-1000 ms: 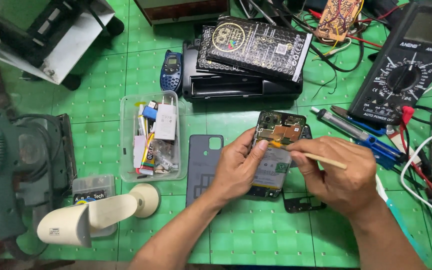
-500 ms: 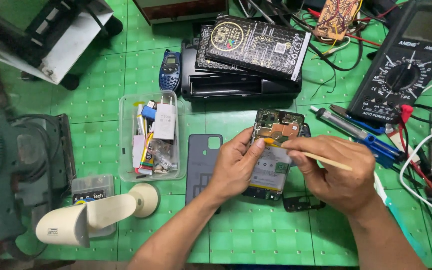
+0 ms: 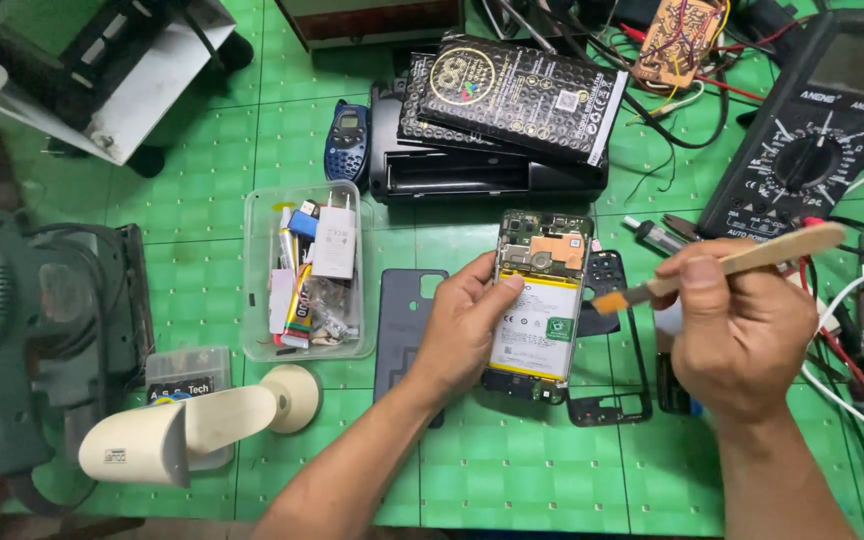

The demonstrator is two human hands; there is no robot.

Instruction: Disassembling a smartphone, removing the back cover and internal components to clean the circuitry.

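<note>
Our right hand (image 3: 737, 335) has lifted the brush (image 3: 722, 268) off the opened phone (image 3: 540, 300), which our left hand (image 3: 467, 325) grips above the mat (image 3: 202, 190); mid-cleaning, we judge, needing another careful pass.

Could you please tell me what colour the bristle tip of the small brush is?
Orange, seen in the head view: the wooden-handled small brush, held in the right hand.

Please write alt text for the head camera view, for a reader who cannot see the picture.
Over a green cutting mat, the left hand holds an opened smartphone with its battery exposed, while the right hand holds a small wooden-handled brush just right of it. Around them lie a dark back cover, a clear parts box and a black multimeter.
</note>
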